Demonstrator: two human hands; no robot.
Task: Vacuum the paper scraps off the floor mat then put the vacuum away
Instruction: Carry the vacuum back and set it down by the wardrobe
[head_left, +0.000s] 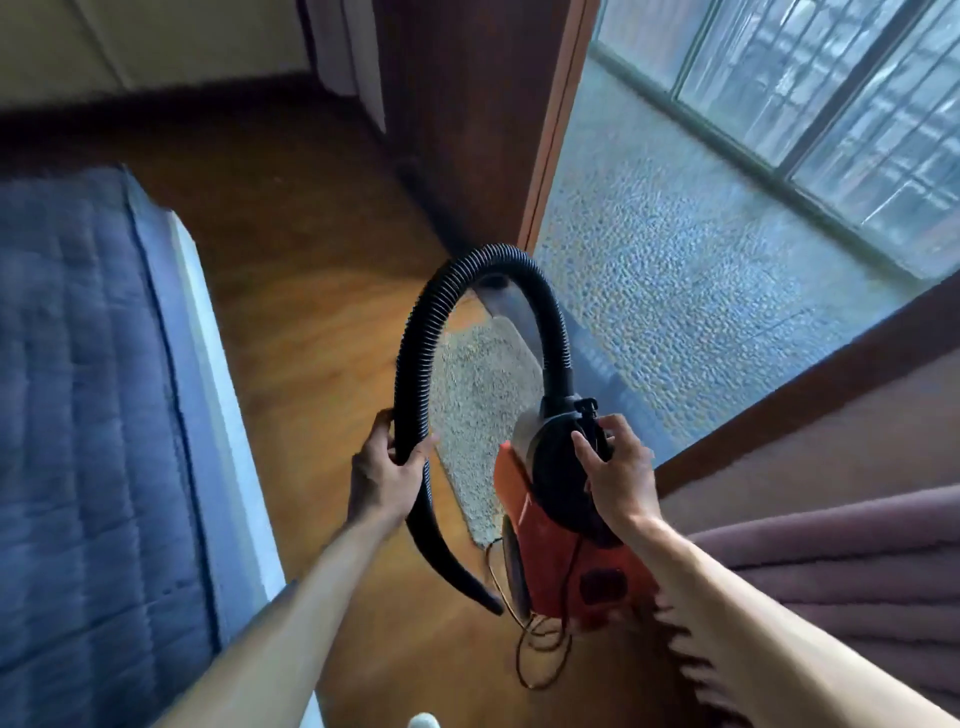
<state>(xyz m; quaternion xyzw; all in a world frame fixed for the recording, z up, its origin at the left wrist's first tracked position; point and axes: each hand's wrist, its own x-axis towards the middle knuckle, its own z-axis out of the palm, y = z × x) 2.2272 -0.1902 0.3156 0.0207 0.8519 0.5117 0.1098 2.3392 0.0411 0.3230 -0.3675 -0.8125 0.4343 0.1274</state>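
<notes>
I carry an orange and black handheld vacuum (556, 551) in the air above the wooden floor. My right hand (618, 467) grips its black top end near the hose joint. A black ribbed hose (431, 312) arches up from the vacuum and loops down to the left, where my left hand (387, 475) grips it. The hose's nozzle end (483, 597) points down by the vacuum body. A thin cord (540, 660) dangles under the vacuum. The pale beige floor mat (478, 405) lies on the floor beyond, seen through the hose loop; no paper scraps show on it.
A bed with a blue quilt (78, 389) fills the left. A dark wooden door panel (467, 130) stands ahead, with a pebbled balcony floor (675, 260) and windows (831, 104) to the right. Purplish folded fabric (831, 561) lies at the lower right. Wooden floor (311, 286) runs between.
</notes>
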